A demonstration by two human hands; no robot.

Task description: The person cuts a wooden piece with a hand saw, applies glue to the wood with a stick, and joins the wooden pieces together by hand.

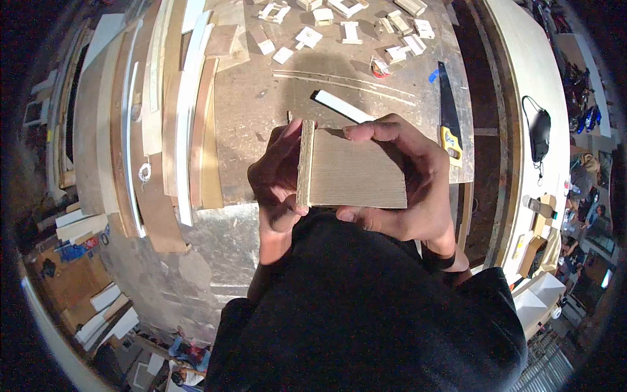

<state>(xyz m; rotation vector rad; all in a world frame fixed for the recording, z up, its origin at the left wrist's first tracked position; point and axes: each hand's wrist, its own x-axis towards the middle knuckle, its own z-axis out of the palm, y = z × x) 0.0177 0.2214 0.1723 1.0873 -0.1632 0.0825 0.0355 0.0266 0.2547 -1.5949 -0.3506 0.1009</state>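
Close in front of my chest I hold two small wooden pieces that meet at a corner. My right hand (424, 176) grips a flat, light-grained wooden board (356, 171), thumb along its lower edge and fingers on its upper edge. My left hand (273, 179) is closed on a narrow wooden strip (305, 166), seen edge-on and pressed against the board's left side. Whether the two are fastened together I cannot tell. Just beyond my hands, a white bar with a dark edge (343, 106) lies on the wooden workbench (245, 98).
Several small wooden assemblies (351, 32) sit at the bench's far side, near thin wooden sticks (339, 81). A handsaw with a yellow handle (450, 140) rests at the right edge. Long planks (192, 124) are stacked left. A black pouch (539, 134) lies on a pale surface at right.
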